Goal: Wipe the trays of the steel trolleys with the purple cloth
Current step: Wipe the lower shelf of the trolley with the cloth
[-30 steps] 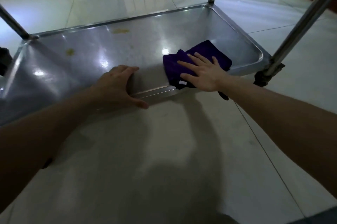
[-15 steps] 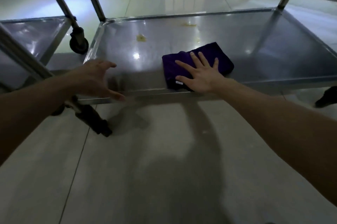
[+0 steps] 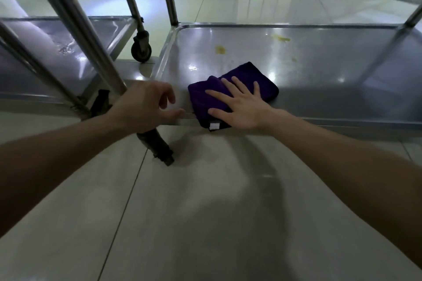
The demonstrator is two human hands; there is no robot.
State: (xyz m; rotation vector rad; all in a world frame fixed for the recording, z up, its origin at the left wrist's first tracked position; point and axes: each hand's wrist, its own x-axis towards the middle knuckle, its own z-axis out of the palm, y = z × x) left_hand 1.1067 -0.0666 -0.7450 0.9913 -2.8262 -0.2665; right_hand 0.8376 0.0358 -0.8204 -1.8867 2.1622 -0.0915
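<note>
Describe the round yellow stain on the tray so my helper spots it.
Start at the steel tray under the right hand. Beyond the purple cloth, toward the tray's far left corner, lies the stain. It is a roundish blot, whereas the yellow mark farther right is a thin streak.

Surfaces noted: steel trolley trays, purple cloth, tiled floor.

Near tray (image 3: 319, 59): smooth sheet steel with a glossy finish that throws back bright lamp spots, dulled in patches by yellowish smears (image 3: 220, 50). Neighbouring trolley's tray (image 3: 75, 52): same polished steel, mirror-like. Upright tubes (image 3: 77, 22): round metal with a satin sheen. Purple cloth (image 3: 247, 71): soft, matt, fine-piled fabric, with a white label (image 3: 214, 125) at its hem. Caster wheel (image 3: 141, 52): dull, dark rubber or plastic in a metal fork. Floor tiles (image 3: 205, 212): pale, smooth, semi-gloss.
</note>
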